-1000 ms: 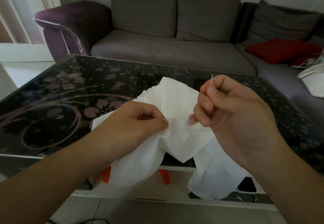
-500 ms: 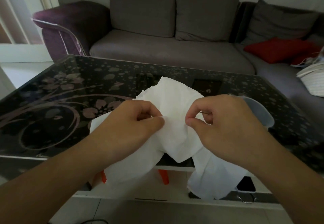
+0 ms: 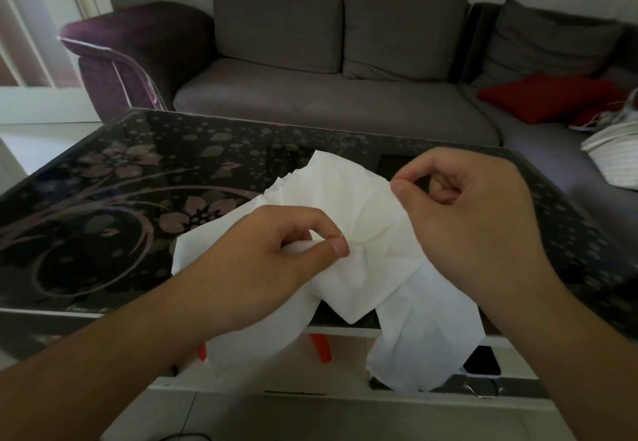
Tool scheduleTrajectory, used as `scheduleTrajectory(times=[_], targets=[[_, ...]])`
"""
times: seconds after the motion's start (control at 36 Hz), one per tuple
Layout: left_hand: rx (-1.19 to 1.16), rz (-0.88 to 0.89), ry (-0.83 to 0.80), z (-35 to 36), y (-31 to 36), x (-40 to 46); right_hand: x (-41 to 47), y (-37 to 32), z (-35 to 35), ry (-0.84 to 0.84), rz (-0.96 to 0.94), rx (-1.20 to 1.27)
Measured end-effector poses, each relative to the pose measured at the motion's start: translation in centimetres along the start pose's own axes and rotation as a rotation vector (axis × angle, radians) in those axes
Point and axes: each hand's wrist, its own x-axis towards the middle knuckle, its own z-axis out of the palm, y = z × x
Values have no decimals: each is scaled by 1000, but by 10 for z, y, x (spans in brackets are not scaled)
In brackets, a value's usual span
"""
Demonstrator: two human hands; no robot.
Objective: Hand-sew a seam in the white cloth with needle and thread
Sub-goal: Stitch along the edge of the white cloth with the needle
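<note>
The white cloth (image 3: 348, 199) lies crumpled on the near edge of the dark glass table (image 3: 114, 199), and part of it hangs over the front. My left hand (image 3: 276, 250) pinches a fold of the cloth between thumb and forefinger. My right hand (image 3: 469, 212) is raised just right of the cloth's upper edge, thumb and forefinger pressed together as on something thin. The needle itself is not plainly visible and no thread can be made out.
A grey sofa (image 3: 331, 105) with a purple arm (image 3: 131, 50) runs behind the table. A red cushion (image 3: 549, 97) and a pale woven item (image 3: 614, 157) lie at the right. Orange objects (image 3: 321, 349) and a dark device (image 3: 481, 361) show below the glass.
My right hand dropped from a raised position with the needle showing down to the cloth, then drew up and to the right. My left hand kept its pinch on the fold.
</note>
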Motion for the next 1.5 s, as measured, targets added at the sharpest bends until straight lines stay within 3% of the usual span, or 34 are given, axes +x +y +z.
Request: scheduleTrajectory(times=[0.14,0.25,0.33,0.44,0.92,1.14,1.5], targets=[[-28,-15,10,1,1,-1,5,9,-2,44,74,-52],[-34,-24,24,0,3,-1,-2,-2,-6,-211,12,120],[-25,-21,21,1,4,0,-7,-9,-3,-439,-76,111],[-8,-6,22,0,5,0,-10,-10,7,-532,-95,8],[-12,-49,13,-4,3,-1,2,3,3,-29,95,-36],[25,-52,10,-5,1,-1,4,-1,2,39,151,-264],[-11,-54,13,-4,4,-1,13,12,-8,38,309,-224]])
